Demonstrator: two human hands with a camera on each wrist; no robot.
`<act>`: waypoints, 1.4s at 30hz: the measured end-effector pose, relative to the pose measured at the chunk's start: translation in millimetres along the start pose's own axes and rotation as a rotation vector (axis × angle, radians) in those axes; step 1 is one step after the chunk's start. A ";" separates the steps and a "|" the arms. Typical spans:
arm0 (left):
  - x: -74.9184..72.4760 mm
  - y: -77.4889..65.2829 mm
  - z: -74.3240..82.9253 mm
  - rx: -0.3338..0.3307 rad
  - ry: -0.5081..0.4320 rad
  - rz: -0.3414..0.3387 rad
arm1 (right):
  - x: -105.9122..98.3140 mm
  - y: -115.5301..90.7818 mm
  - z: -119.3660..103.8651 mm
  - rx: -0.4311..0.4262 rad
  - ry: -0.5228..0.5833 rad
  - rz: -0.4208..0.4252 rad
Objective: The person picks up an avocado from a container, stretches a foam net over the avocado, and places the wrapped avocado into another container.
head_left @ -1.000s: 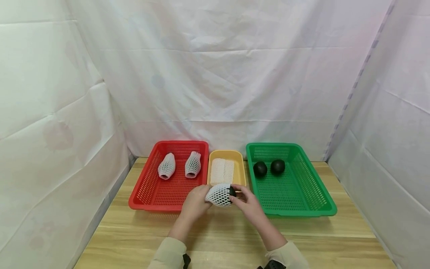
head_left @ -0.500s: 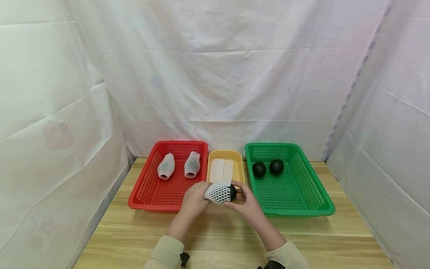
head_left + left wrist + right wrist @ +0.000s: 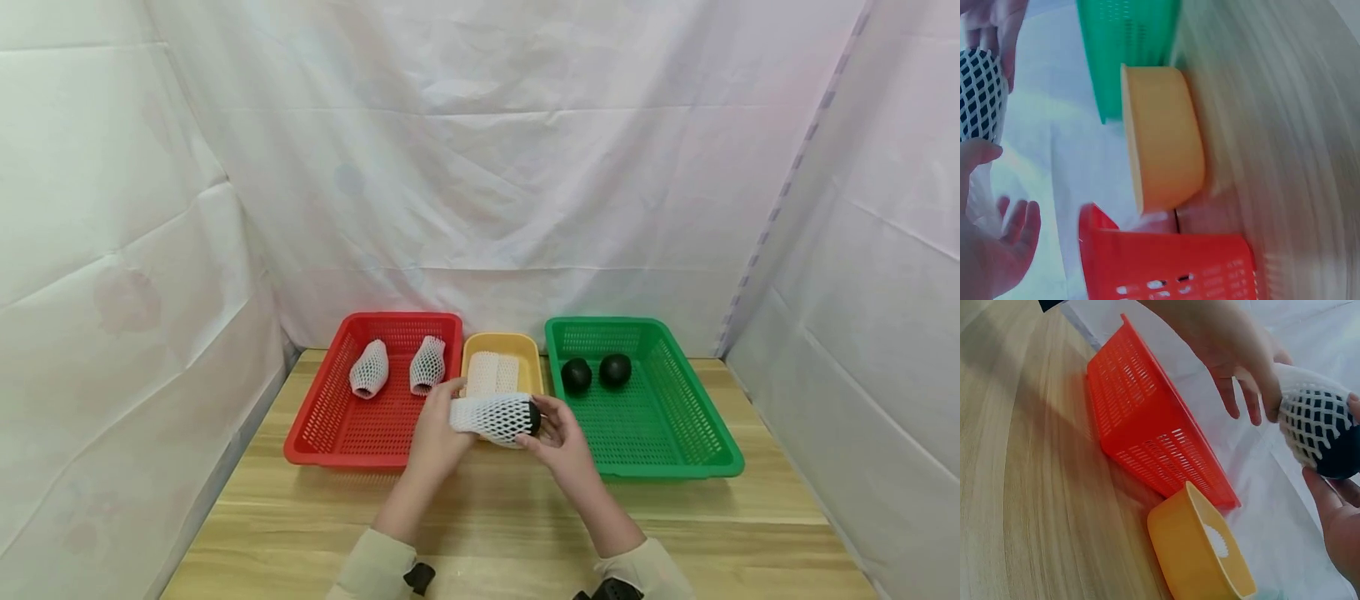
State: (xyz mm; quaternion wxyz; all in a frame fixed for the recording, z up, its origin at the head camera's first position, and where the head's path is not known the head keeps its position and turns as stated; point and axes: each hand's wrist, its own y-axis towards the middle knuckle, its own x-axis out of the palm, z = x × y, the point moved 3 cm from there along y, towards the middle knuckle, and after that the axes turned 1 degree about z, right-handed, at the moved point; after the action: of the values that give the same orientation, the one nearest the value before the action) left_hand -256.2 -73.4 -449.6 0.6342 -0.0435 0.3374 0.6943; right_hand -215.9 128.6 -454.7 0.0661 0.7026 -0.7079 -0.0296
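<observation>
Above the table's middle, a white foam net sleeve (image 3: 495, 415) covers most of a dark rounded fruit (image 3: 535, 418). My left hand (image 3: 437, 437) pinches the sleeve's left end, its other fingers spread loosely in the right wrist view. On the right, my right hand (image 3: 564, 442) holds the fruit's bare end and the sleeve's rim between thumb and fingers. The right wrist view shows the dark bare end (image 3: 1341, 455) bulging from the net. In the left wrist view, the stretched mesh (image 3: 980, 94) lies between both hands.
A red basket (image 3: 375, 433) on the left holds two netted fruits (image 3: 370, 369). Flat foam nets (image 3: 491, 372) lie in a yellow tray (image 3: 531, 367) behind my hands. The green basket (image 3: 652, 433) at right contains two bare dark fruits (image 3: 615, 371). White cloth hangs around the table.
Both hands have risen slightly, the right one shifting a little right. The sleeve's left end now extends longer from the fruit. Baskets and tray hold the same contents.
</observation>
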 end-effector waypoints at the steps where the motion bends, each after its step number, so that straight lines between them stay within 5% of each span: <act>1: -1.0 0.0 0.5 -0.039 -0.075 0.019 | -0.7 -0.5 -0.3 0.002 0.022 0.003; 4: -3.0 -3.1 1.3 -0.146 -0.280 0.043 | -2.4 -1.5 -1.0 -0.002 0.073 0.007; 7: 1.9 -8.2 1.7 -0.183 -0.443 -0.051 | -3.0 -2.0 -2.6 -0.016 0.098 0.010; 11: 14.0 -16.0 4.5 -0.151 -0.506 -0.244 | -2.1 -2.5 -3.3 -0.042 0.110 0.002; 15: 21.8 -22.6 10.9 -0.135 -0.487 -0.339 | -0.3 -3.4 -2.2 -0.063 0.104 -0.014; 19: 25.2 -25.4 14.0 -0.171 -0.510 -0.370 | -0.2 -4.2 -2.2 -0.078 0.081 -0.019; 24: 28.1 -26.4 16.4 -0.228 -0.704 -0.417 | -1.8 -4.1 -1.7 -0.082 -0.040 0.000; 32: 30.6 -30.0 19.1 -0.402 -0.898 -0.408 | -0.6 -2.9 1.3 -0.063 -0.133 0.010; 42: 36.8 -34.6 20.4 -0.502 -1.108 -0.416 | 2.0 -1.2 -2.3 -0.069 -0.158 0.012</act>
State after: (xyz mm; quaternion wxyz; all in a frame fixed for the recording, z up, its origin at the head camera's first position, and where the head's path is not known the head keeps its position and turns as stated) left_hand -224.2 -32.6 -466.2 0.8065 0.1099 -0.2288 0.5339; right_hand -214.4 126.7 -452.5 0.0342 0.6912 -0.7136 -0.1090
